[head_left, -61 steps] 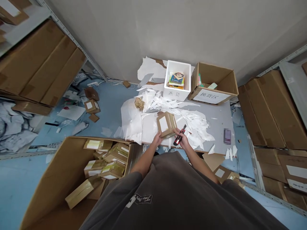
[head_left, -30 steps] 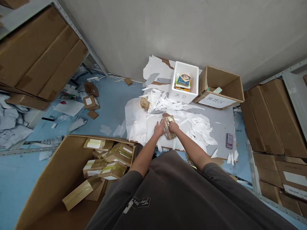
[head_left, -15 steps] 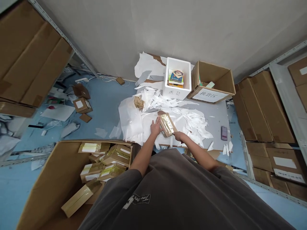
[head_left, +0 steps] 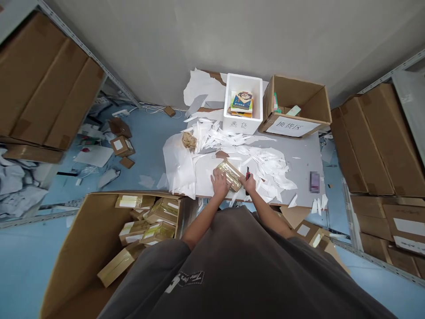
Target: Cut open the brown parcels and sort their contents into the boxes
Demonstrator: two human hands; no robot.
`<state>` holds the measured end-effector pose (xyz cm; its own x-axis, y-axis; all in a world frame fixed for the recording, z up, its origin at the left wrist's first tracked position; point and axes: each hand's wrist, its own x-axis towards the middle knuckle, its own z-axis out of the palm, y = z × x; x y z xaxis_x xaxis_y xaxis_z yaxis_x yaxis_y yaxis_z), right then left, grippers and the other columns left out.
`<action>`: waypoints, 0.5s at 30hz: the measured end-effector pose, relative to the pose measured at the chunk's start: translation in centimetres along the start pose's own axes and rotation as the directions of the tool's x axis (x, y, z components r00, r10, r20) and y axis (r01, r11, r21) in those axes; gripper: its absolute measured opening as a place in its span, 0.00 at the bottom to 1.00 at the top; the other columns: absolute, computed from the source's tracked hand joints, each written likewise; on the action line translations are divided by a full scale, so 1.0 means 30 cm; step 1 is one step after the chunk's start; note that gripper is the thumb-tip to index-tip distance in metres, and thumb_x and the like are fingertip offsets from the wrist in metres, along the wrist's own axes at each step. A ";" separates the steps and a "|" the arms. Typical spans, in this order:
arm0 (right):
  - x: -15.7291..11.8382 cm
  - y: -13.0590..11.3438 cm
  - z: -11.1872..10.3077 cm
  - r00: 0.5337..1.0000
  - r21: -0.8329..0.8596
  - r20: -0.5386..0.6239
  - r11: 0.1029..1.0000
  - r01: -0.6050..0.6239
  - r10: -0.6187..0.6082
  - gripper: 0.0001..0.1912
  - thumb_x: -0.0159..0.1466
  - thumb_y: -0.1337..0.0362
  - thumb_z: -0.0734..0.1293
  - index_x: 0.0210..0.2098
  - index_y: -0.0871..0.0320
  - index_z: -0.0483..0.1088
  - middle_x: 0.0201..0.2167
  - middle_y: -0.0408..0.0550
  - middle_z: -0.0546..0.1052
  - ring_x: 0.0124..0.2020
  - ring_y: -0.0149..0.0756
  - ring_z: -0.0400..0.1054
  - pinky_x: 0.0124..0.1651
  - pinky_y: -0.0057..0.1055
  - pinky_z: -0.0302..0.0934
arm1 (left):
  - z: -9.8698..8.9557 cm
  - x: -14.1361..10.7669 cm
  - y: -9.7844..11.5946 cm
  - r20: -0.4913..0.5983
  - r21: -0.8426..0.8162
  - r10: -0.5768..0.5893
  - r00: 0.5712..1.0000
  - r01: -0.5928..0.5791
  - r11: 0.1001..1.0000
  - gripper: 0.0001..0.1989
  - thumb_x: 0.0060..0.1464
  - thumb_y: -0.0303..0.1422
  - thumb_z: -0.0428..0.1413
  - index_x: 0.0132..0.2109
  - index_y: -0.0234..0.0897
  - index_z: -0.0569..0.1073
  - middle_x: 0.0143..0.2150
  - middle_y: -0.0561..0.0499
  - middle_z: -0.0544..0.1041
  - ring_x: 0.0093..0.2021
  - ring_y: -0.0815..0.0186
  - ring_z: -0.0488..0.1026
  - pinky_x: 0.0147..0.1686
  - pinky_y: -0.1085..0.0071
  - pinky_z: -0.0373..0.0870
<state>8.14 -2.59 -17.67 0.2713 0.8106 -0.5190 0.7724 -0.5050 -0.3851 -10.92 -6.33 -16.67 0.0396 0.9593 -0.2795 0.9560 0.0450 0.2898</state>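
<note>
A small brown box [head_left: 233, 172] wrapped in shiny tape lies at an angle near the front edge of the grey table [head_left: 300, 166]. My left hand [head_left: 220, 183] rests on its left end with the fingers spread. At the box's right end is my right hand [head_left: 249, 182], closed round a red and black cutter [head_left: 247, 174] that points away from me. White paper strips [head_left: 270, 170] lie beside and behind the box, and a small brown scrap [head_left: 222, 154] is just beyond it.
Behind stand a white foam box [head_left: 242, 125] with books and an open carton [head_left: 294, 127]. A large carton [head_left: 71, 248] of taped parcels is at the lower left. Clear plastic wrap [head_left: 179, 166] hangs over the table's left edge. Shelves with cartons flank both sides.
The box has turned, its near end swinging right. My left hand has spread over it. My right hand has moved slightly right, and the cutter now shows upright in it.
</note>
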 end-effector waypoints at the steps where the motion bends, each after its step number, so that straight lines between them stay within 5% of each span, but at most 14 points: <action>1: 0.012 -0.003 0.014 1.000 -0.014 -0.023 1.000 0.009 -0.009 0.27 0.65 0.45 0.76 0.51 0.54 0.63 0.43 0.54 0.81 0.46 0.50 0.79 0.41 0.33 0.68 | -0.007 0.013 0.009 0.031 -0.001 0.113 0.993 -0.113 0.994 0.38 0.66 0.45 0.59 0.78 0.37 0.63 0.82 0.35 0.54 0.82 0.39 0.43 0.77 0.40 0.47; 3: 0.040 -0.012 0.022 0.999 -0.031 -0.023 0.998 0.047 -0.048 0.27 0.67 0.46 0.75 0.53 0.54 0.63 0.43 0.54 0.82 0.47 0.51 0.79 0.43 0.33 0.67 | -0.021 0.048 0.031 0.130 -0.013 0.297 0.946 -0.298 0.954 0.36 0.64 0.41 0.62 0.75 0.41 0.66 0.79 0.38 0.62 0.80 0.42 0.51 0.76 0.44 0.51; 5: 0.078 -0.031 0.012 0.995 -0.049 -0.001 0.994 0.096 -0.096 0.27 0.67 0.47 0.75 0.54 0.54 0.63 0.43 0.55 0.82 0.47 0.52 0.79 0.43 0.33 0.65 | -0.034 0.089 0.057 0.224 0.011 0.344 0.912 -0.355 0.935 0.39 0.59 0.40 0.66 0.75 0.42 0.66 0.74 0.38 0.68 0.77 0.42 0.57 0.75 0.42 0.52; 7: 0.122 -0.057 -0.005 0.989 -0.072 0.025 0.986 0.150 -0.149 0.27 0.66 0.48 0.76 0.54 0.54 0.63 0.44 0.55 0.82 0.48 0.52 0.78 0.44 0.33 0.64 | -0.044 0.124 0.080 0.263 0.072 0.297 0.918 -0.326 0.943 0.40 0.56 0.37 0.68 0.73 0.39 0.67 0.71 0.36 0.71 0.74 0.41 0.61 0.74 0.41 0.53; 10: 0.180 -0.086 -0.035 0.968 -0.077 0.074 0.967 0.244 -0.239 0.27 0.64 0.50 0.78 0.52 0.52 0.63 0.43 0.53 0.82 0.47 0.51 0.78 0.43 0.33 0.64 | -0.056 0.152 0.096 0.226 0.116 0.240 0.944 -0.271 0.956 0.28 0.60 0.30 0.64 0.66 0.37 0.73 0.67 0.35 0.73 0.71 0.45 0.65 0.71 0.47 0.59; 12: 0.200 -0.079 -0.059 0.951 -0.029 0.101 0.955 0.295 -0.291 0.24 0.66 0.49 0.76 0.50 0.52 0.62 0.41 0.50 0.81 0.44 0.49 0.78 0.41 0.32 0.64 | -0.062 0.156 0.095 0.186 0.117 0.218 0.958 -0.242 0.963 0.24 0.62 0.28 0.62 0.64 0.37 0.74 0.72 0.35 0.69 0.74 0.45 0.62 0.70 0.50 0.62; 15: 0.192 -0.019 -0.106 0.931 0.138 0.182 0.945 0.295 -0.317 0.15 0.75 0.47 0.64 0.48 0.51 0.61 0.36 0.44 0.79 0.32 0.41 0.75 0.36 0.30 0.64 | -0.069 0.159 0.086 0.213 0.120 0.201 0.956 -0.230 0.966 0.32 0.56 0.28 0.69 0.66 0.41 0.72 0.81 0.37 0.57 0.79 0.41 0.54 0.69 0.49 0.65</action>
<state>11.08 3.31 -18.00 -0.0974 0.8606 -0.5000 0.7310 -0.2791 -0.6227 -8.87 -1.07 -15.36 0.2923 0.8668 -0.4039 0.9491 -0.2109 0.2341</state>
